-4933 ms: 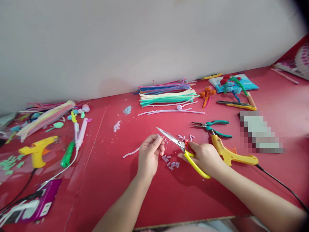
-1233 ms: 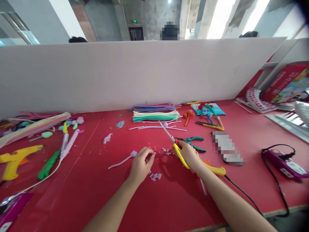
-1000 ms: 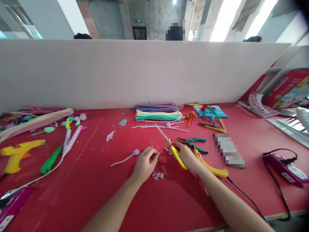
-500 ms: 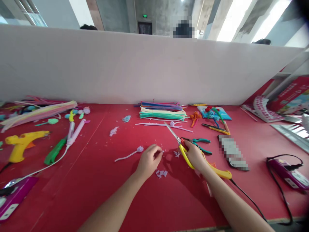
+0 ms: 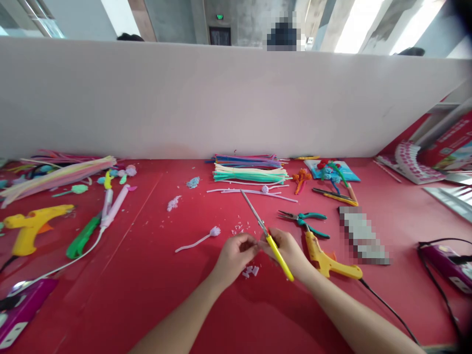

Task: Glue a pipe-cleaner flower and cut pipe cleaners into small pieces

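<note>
My right hand (image 5: pixel 289 251) is closed around the yellow-handled scissors (image 5: pixel 275 248), whose blades look closed and point away to the upper left. My left hand (image 5: pixel 238 255) is pinched, its fingertips meeting those of my right hand; anything between them is too small and hidden to name. Just below the fingers lie several short cut lilac pipe-cleaner pieces (image 5: pixel 251 271). To the left of my left hand rests a lilac fuzzy flower head on a stem (image 5: pixel 215 231). Fine lilac clippings (image 5: pixel 239 228) are scattered beyond my hands.
A yellow glue gun (image 5: pixel 324 258) and teal-handled pliers (image 5: pixel 311 216) lie right of my hands, near a blurred phone-like slab (image 5: pixel 363 236). Bundled pipe cleaners (image 5: pixel 250 173) lie at the back. Leftward are another glue gun (image 5: pixel 31 226), a pink hot tool (image 5: pixel 114 206) and a purple power strip (image 5: pixel 31 309).
My hands have come together, the right moving left and down with the scissors, the left slightly right and down. The pliers and glue gun are now less covered.
</note>
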`<state>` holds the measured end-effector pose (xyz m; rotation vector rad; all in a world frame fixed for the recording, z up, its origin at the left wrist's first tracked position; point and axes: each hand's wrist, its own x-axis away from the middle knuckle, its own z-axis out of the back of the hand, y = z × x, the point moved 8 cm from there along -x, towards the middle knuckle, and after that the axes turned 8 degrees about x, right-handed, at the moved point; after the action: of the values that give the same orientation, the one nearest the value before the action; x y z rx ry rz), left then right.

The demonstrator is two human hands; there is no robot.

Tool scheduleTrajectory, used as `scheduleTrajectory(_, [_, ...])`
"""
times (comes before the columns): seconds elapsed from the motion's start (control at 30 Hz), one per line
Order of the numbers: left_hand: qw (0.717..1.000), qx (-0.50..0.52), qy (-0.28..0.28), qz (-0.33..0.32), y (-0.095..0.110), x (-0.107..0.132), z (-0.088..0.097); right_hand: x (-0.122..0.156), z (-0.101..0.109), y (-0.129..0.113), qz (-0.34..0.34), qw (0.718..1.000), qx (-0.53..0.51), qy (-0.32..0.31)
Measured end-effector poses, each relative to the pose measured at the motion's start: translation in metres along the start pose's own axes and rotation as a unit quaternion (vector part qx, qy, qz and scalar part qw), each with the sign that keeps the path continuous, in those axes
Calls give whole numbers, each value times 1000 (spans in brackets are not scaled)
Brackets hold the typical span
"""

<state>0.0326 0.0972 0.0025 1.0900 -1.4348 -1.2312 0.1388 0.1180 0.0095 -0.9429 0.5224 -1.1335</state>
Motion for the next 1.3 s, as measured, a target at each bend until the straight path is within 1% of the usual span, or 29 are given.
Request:
scheduleTrajectory(0.1, [991, -121, 16, -61, 15, 1, 4, 1, 3, 5, -6, 1000, -8, 20])
scheduleTrajectory(0.17, [973, -199, 51, -103, 25, 1, 11, 1, 11, 8, -8, 999, -6, 42])
scheduleTrajectory(0.2, [964, -229, 72, -116, 28, 1, 15, 1, 14, 9, -10, 999, -3, 53])
scheduleTrajectory(0.27, [952, -261, 106, -119, 31, 0, 22, 1, 18, 13, -18, 998, 5, 59])
scheduleTrajectory(0.33, [957, -250, 107, -102, 28, -1, 23, 0, 16, 15, -28, 999, 2, 43])
scheduleTrajectory(0.37, [964, -232, 91, -91, 26, -1, 20, 0, 13, 16, -32, 999, -2, 30])
scheduleTrajectory(0.43, [978, -193, 41, -65, 19, -1, 9, 0, 6, 16, -35, 999, -8, 5])
scheduleTrajectory(0.5, [983, -176, 10, -47, 15, 0, 1, 1, 2, 13, -28, 1000, 2, -5])
scheduleTrajectory(0.53, [983, -177, 9, -45, 14, 0, -1, 1, 1, 12, -21, 1000, 14, -3])
scheduleTrajectory(0.63, [979, -196, 27, -52, 13, 1, 0, 2, 1, 8, 1, 998, 62, 12])
scheduleTrajectory(0.73, [972, -224, 35, -59, 13, 2, 0, 3, 2, 7, 11, 993, 112, 32])
scheduleTrajectory(0.87, [967, -241, 37, -70, 17, 3, -1, 3, 0, 7, 15, 990, 139, 31])
scheduleTrajectory(0.97, [980, -183, 41, -62, 18, 2, 2, 3, 3, 6, 15, 988, 149, 36])
scheduleTrajectory(1.03, [992, -103, 58, -40, 15, 0, 9, 4, 9, 3, 15, 985, 167, 46])
scheduleTrajectory(1.07, [995, -53, 77, -23, 12, -1, 15, 5, 13, 2, 16, 982, 183, 47])
scheduleTrajectory(1.13, [990, 51, 127, 17, 3, -2, 27, 8, 19, -2, 22, 971, 232, 48])
scheduleTrajectory(1.2, [976, 136, 167, 40, -5, -1, 37, 10, 25, -7, 33, 954, 293, 57])
scheduleTrajectory(1.3, [961, 195, 197, 19, -5, -1, 45, 13, 28, -9, 39, 925, 372, 62])
